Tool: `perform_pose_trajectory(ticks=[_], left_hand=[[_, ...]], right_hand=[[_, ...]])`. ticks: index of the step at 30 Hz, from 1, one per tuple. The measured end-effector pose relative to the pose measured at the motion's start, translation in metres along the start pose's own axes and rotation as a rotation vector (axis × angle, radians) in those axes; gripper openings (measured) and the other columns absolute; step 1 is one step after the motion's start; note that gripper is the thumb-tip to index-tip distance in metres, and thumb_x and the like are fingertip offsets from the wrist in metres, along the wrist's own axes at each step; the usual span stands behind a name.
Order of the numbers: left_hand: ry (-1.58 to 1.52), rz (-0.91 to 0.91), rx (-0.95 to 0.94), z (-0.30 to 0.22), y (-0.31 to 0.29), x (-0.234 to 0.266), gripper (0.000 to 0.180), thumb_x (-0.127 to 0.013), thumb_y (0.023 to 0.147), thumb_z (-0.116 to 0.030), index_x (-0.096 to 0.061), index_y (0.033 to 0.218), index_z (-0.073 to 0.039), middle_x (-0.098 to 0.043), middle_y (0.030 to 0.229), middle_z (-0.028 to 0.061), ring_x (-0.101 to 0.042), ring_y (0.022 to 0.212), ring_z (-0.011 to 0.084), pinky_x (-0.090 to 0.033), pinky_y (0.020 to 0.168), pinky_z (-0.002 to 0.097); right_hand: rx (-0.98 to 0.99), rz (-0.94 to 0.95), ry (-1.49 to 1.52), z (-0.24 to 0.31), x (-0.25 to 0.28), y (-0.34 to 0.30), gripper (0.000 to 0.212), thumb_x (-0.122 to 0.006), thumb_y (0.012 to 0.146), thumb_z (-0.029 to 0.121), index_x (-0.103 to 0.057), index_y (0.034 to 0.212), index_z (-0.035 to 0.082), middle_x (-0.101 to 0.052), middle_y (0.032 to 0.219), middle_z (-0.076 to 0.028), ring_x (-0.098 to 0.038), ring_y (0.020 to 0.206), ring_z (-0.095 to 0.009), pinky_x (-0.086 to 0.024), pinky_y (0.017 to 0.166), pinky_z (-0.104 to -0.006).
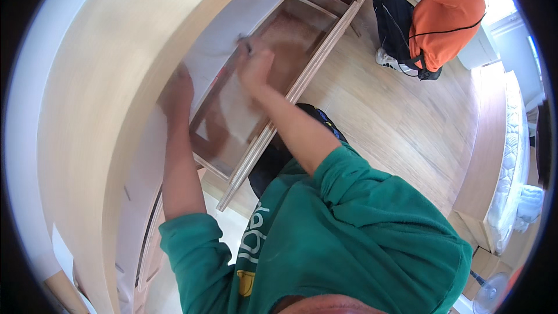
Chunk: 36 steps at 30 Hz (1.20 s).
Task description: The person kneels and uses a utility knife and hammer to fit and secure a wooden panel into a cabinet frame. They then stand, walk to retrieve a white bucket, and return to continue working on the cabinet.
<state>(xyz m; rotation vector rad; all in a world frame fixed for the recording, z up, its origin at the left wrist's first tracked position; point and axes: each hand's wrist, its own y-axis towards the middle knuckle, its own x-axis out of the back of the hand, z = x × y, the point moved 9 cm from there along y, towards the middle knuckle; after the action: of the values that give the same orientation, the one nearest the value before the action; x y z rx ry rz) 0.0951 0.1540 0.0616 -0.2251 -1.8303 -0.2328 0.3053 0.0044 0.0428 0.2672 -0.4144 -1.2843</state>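
My right hand (pixel 254 64) is closed above an open wooden drawer (pixel 334 38). A small dark thing shows at its fingers, too blurred to name. My left hand (pixel 177 93) reaches up beside the pale panel (pixel 215 38) at the drawer's back, under a curved wooden top (pixel 133 52). Its fingers are smeared by motion and partly in shade, so their grip does not show. The drawer's brownish bottom lies below my right hand, and its long front edge runs slantwise between my body and the hands.
The curved wooden top arches close over the left side. A co-worker in an orange top (pixel 444 17) crouches at the upper right on the wooden floor (pixel 383 116). A bed frame (pixel 479 157) with a wrapped mattress (pixel 508 168) stands at the right. A fan (pixel 491 293) is at the lower right.
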Motion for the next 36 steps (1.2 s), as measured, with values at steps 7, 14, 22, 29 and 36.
perform_pose_trajectory(ticks=[7,14,22,29,36], left_hand=[[0.018,-0.028,0.011,0.011,-0.002,0.001,0.063,-0.036,0.096,-0.054,-0.036,0.147,-0.016,-0.032,0.151,0.0167,-0.026,0.141,0.0383,-0.022,0.109,0.0613],[-0.057,0.062,0.05,0.003,-0.003,-0.006,0.06,-0.038,0.097,-0.05,-0.038,0.146,-0.016,-0.033,0.151,0.0171,-0.026,0.141,0.0363,-0.02,0.111,0.0581],[0.188,-0.163,0.01,0.002,0.009,0.001,0.061,-0.037,0.097,-0.05,-0.039,0.146,-0.014,-0.031,0.152,0.0188,-0.025,0.142,0.0359,-0.017,0.113,0.0565],[0.086,-0.084,0.014,-0.001,0.006,-0.002,0.062,-0.036,0.097,-0.051,-0.037,0.147,-0.014,-0.031,0.152,0.019,-0.024,0.142,0.0369,-0.017,0.112,0.0597],[-0.102,0.086,-0.04,-0.023,-0.013,0.019,0.063,-0.035,0.097,-0.049,-0.035,0.147,-0.01,-0.031,0.152,0.0201,-0.027,0.14,0.0394,-0.019,0.111,0.0596]], right_hand=[[0.011,-0.157,-0.18,-0.062,0.02,0.161,0.015,-0.066,0.079,0.013,-0.071,0.083,-0.001,-0.067,0.08,-0.022,-0.067,0.075,-0.036,-0.052,0.071,-0.0424],[0.29,-0.164,-0.655,-0.134,0.024,0.331,0.019,-0.067,0.079,0.017,-0.071,0.086,0.001,-0.068,0.085,-0.022,-0.067,0.08,-0.035,-0.053,0.074,-0.042],[0.297,-0.088,-0.624,-0.137,0.011,0.385,0.019,-0.067,0.078,0.018,-0.071,0.085,0.001,-0.068,0.084,-0.021,-0.067,0.079,-0.036,-0.053,0.073,-0.0427],[0.338,-0.063,-0.613,-0.126,0.004,0.362,0.018,-0.068,0.078,0.018,-0.072,0.085,0.001,-0.068,0.083,-0.021,-0.067,0.078,-0.037,-0.053,0.072,-0.0434],[0.389,-0.074,-0.605,-0.103,0.015,0.327,0.018,-0.068,0.078,0.019,-0.072,0.084,0.002,-0.068,0.083,-0.021,-0.067,0.077,-0.038,-0.053,0.071,-0.044]])
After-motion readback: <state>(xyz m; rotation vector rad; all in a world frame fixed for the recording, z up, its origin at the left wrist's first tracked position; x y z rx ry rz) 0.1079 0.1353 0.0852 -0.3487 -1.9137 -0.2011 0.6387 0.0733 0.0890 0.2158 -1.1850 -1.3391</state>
